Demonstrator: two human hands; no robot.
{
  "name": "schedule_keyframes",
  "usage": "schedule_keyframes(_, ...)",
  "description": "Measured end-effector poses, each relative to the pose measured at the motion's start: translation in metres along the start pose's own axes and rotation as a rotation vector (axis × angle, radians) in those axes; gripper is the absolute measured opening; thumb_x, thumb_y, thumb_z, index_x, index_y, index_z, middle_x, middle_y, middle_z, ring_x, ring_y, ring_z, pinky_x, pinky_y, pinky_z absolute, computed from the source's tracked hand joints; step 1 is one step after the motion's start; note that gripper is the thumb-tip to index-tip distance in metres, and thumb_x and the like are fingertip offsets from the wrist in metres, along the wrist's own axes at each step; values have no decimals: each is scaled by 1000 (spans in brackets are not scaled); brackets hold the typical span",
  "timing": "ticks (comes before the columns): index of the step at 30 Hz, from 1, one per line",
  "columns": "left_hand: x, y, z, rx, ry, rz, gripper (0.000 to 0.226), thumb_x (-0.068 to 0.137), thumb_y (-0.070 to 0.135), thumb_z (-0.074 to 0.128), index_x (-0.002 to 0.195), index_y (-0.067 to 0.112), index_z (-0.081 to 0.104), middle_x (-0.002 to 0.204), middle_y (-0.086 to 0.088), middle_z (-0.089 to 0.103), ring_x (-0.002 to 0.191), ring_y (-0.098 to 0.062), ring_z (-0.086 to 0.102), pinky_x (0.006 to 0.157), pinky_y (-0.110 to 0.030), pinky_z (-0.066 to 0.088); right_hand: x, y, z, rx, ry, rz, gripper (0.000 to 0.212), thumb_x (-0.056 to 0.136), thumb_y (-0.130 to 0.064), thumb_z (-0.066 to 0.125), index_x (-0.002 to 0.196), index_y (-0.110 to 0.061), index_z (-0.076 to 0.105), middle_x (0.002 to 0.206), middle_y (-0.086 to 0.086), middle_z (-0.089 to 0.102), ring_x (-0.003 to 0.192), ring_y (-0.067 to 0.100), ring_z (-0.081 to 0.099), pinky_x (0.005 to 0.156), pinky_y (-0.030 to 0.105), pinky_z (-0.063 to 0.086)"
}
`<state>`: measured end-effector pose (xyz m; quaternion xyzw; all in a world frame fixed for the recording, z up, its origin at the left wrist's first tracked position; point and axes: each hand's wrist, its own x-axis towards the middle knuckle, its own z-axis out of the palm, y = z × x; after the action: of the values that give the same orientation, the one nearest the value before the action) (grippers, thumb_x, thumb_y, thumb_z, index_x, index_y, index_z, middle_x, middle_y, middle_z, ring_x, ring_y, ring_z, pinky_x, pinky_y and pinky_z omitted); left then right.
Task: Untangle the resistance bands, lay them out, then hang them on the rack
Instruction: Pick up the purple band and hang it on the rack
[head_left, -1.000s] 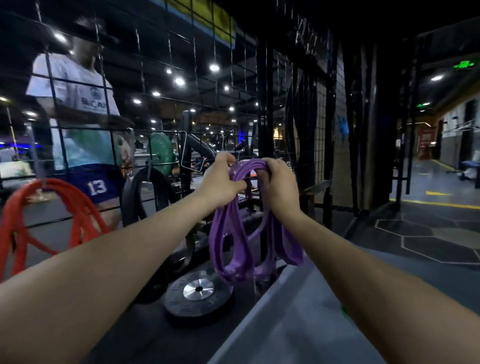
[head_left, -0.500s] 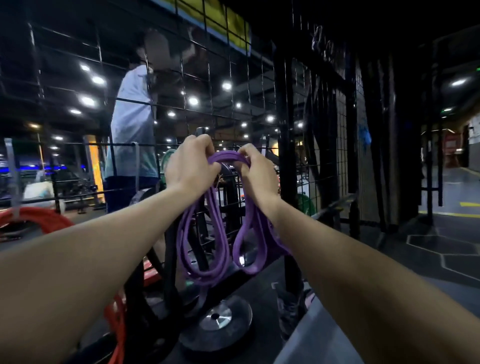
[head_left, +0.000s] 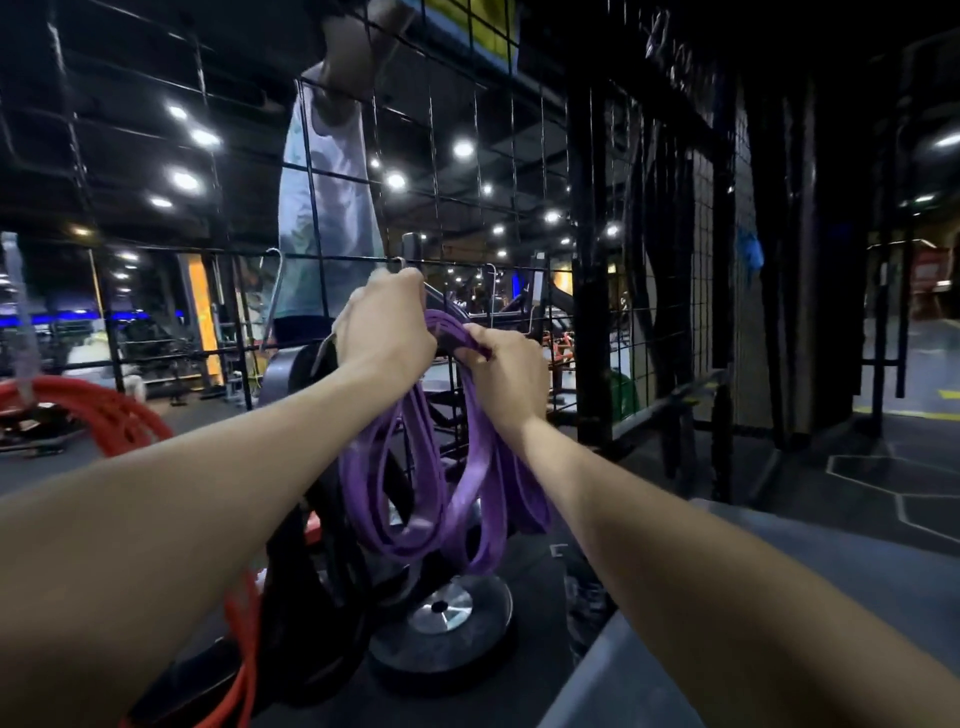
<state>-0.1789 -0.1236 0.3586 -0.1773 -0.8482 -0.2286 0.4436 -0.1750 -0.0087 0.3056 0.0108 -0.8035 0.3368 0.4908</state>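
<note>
A bundle of purple resistance bands (head_left: 415, 499) hangs in several loops from both my hands, held up against the black wire grid rack (head_left: 524, 171). My left hand (head_left: 384, 327) grips the top of the bundle close to a metal hook (head_left: 399, 262) on the grid. My right hand (head_left: 506, 374) grips the bands just to the right, slightly lower. The loops dangle down to just above a weight plate. Red bands (head_left: 104, 410) hang at the left.
A black weight plate with a silver hub (head_left: 441, 618) lies on the floor below the bands. More plates (head_left: 306, 571) stand upright at the left. Other hooks (head_left: 272, 283) stick out of the grid. A person in a pale shirt (head_left: 327, 208) stands behind the grid.
Both hands have carried the purple bands closer to the grid and its hooks. My left hand has risen above the right. The view has shifted left.
</note>
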Motion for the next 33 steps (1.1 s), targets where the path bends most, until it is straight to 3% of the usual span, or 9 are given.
schedule_keyframes(5, -8, -1, 6, -196, -55, -176, 23, 76, 5, 63, 84, 18, 47, 102, -9, 53, 83, -28, 54, 67, -34, 41, 6, 2, -11, -94, 2, -46, 27, 91, -20, 57, 114, -28, 67, 101, -2, 73, 94, 20, 64, 78, 34, 52)
schedule_keyframes(12, -17, 14, 22, -929, -82, -631, 41, 73, 8, 75, 78, 22, 37, 105, -13, 58, 79, -28, 66, 53, -31, 50, 21, -4, -23, -31, 23, -41, 25, 88, -15, 60, 111, -19, 67, 99, -1, 71, 93, 18, 64, 86, 37, 51)
schedule_keyframes(14, -20, 16, 25, -980, -93, -694, 41, 73, 8, 76, 79, 21, 37, 102, -12, 59, 82, -30, 67, 61, -35, 56, 19, -3, -22, 0, -29, -44, 21, 87, -11, 60, 105, -18, 69, 97, -1, 71, 92, 16, 63, 88, 34, 50)
schedule_keyframes(16, -22, 15, 24, -838, -103, -628, 39, 73, 11, 76, 83, 18, 39, 107, -11, 55, 88, -29, 63, 73, -40, 57, 16, 2, -19, 25, -122, -36, 27, 86, -6, 58, 109, -17, 69, 105, 0, 70, 99, 16, 62, 92, 28, 46)
schedule_keyframes(19, -25, 9, 14, -482, -135, -460, 39, 78, 16, 73, 99, 12, 40, 114, -11, 45, 97, -29, 51, 73, -37, 45, 7, 10, -11, 73, -263, -11, 48, 84, -1, 55, 125, -26, 59, 118, -4, 66, 107, 14, 61, 95, 25, 46)
schedule_keyframes(26, -34, 5, -3, -70, -238, -196, 52, 87, 13, 63, 128, 8, 31, 129, -17, 34, 115, -37, 45, 85, -42, 43, -9, 16, -7, 190, -368, -5, 56, 92, -6, 50, 132, -45, 45, 97, -10, 66, 77, 1, 62, 62, 9, 48)
schedule_keyframes(28, -39, 3, -6, 32, -203, -96, 47, 87, 7, 62, 125, 7, 33, 127, -18, 38, 110, -37, 51, 76, -37, 40, -12, 16, -9, 250, -349, 46, 46, 92, -14, 53, 130, -39, 47, 83, -13, 65, 69, 0, 60, 67, 17, 50)
schedule_keyframes(31, -47, -4, -9, 63, -146, -11, 44, 87, 1, 60, 123, 8, 36, 128, -17, 40, 103, -34, 56, 70, -33, 38, -18, 21, -12, 256, -333, 123, 46, 85, -29, 66, 126, -19, 48, 96, -7, 64, 88, 11, 61, 84, 29, 47)
schedule_keyframes(33, -53, -6, -10, 47, -99, 44, 42, 87, -2, 58, 121, 10, 38, 127, -16, 40, 95, -32, 57, 68, -32, 43, -26, 26, -12, 167, -405, 151, 37, 84, -25, 68, 116, -18, 52, 97, -4, 64, 91, 16, 62, 87, 32, 48)
